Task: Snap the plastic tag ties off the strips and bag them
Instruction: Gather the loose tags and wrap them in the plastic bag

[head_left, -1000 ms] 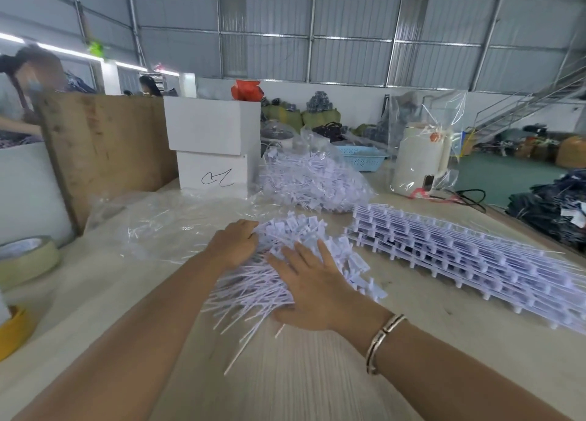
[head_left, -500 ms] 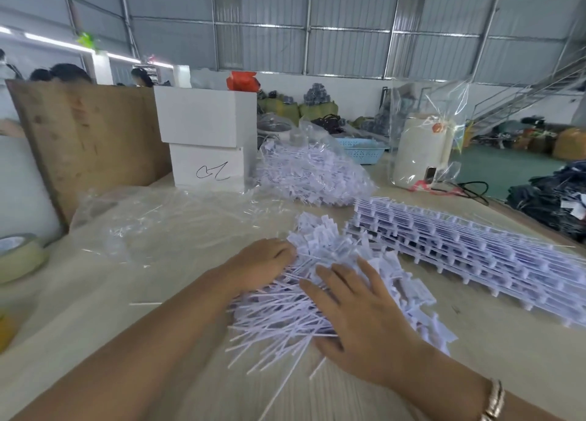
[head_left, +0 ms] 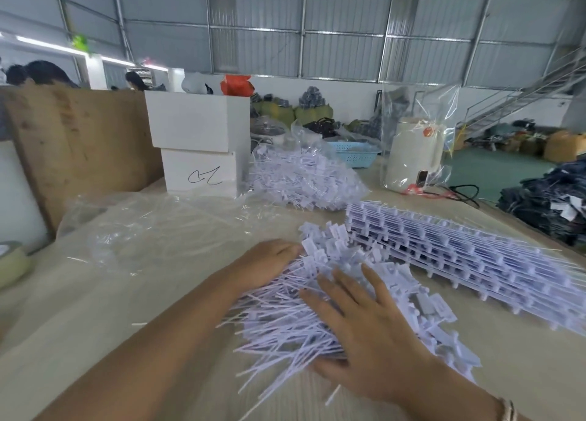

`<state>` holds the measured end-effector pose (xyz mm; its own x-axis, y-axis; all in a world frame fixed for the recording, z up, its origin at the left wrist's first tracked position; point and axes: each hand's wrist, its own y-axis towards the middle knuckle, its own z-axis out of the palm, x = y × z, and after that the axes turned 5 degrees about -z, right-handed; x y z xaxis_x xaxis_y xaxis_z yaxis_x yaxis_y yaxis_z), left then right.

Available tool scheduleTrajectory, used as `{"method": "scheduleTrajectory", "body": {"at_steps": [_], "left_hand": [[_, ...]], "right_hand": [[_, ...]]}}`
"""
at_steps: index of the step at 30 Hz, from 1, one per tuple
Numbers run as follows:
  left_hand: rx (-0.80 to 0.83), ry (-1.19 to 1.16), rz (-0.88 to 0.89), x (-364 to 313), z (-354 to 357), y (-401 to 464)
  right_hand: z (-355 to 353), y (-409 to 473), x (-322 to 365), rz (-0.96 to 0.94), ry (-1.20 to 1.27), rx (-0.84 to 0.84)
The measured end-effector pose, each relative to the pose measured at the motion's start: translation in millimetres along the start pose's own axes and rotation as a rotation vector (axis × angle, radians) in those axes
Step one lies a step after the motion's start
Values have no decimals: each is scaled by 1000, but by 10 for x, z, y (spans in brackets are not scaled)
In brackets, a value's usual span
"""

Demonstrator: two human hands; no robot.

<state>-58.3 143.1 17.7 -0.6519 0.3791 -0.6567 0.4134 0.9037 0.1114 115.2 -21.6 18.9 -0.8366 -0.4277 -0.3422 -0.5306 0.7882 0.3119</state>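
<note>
corrugated metal walls point(head_left: 348, 49) | green floor point(head_left: 494, 173) | metal staircase point(head_left: 520, 97)

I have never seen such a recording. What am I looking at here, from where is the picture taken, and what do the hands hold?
There is no machine: a person works with bare hands, and a camera on the head looks forward and down at them. On the table lies a loose pile of white plastic tag ties. The left hand curls against the pile's far side; the right hand lies on top with flat fingers, so neither clearly lifts anything. To the right lie the stacked strips, still whole. Behind are a clear bag of ties, empty plastic bags and white boxes.
</note>
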Motion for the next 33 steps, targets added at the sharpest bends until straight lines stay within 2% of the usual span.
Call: {"method": "scheduleTrajectory", "body": {"at_steps": [3, 5, 6, 8, 9, 11, 16, 17, 19, 20, 21, 22, 24, 25, 26, 28, 29, 31, 33], "left_hand": [[-346, 78, 30, 85, -308, -77], [-552, 231, -76, 276, -498, -101], [-551, 379, -186, 395, -563, -118], [-370, 601, -430, 604, -575, -186], [-301, 639, -489, 683, -545, -216], [-314, 565, -436, 739, -496, -260], [-482, -20, -130, 252, -515, -328], [-457, -65, -44, 98, -510, -397], [-266, -16, 68, -153, -449, -563], [-147, 47, 48, -224, -415, -659], [-105, 117, 21, -248, -408, -727], [-187, 175, 22, -259, -443, -767], [-565, 352, 55, -216, -636, -749], [-669, 499, -5, -158, -758, -729], [-633, 655, -160, -90, -878, -715], [-315, 832, -558, 56, -1037, -698], [-198, 849, -674, 115, -1059, -703], [-94, 866, -715, 192, -1049, -763], [-121, 859, -686, 207, -1040, -810]], "right_hand": [[33, -2, -19, -4, 22, -16], [46, 0, -12, -2, 39, -24], [50, 2, -11, -1, 46, -25], [63, 4, -15, -3, 53, -25], [67, 9, -15, -5, 56, -25], [66, 17, 2, -2, 59, -20], [63, 10, 8, 0, 66, -25], [50, 6, 14, 6, 72, -13], [20, 2, 19, 13, 80, 11], [1, -1, 15, 15, 86, 22], [-25, -5, 7, 16, 92, 31], [-59, -7, -1, 16, 93, 39], [-149, -4, 5, 2, 78, 74], [-192, 8, 17, -21, 74, 95], [-228, 19, 27, -53, 82, 115], [-272, 59, 23, -117, 119, 147], [-271, 92, 20, -138, 124, 163], [-257, 172, 9, -154, 93, 221], [-254, 230, -5, -134, 77, 285]]}}
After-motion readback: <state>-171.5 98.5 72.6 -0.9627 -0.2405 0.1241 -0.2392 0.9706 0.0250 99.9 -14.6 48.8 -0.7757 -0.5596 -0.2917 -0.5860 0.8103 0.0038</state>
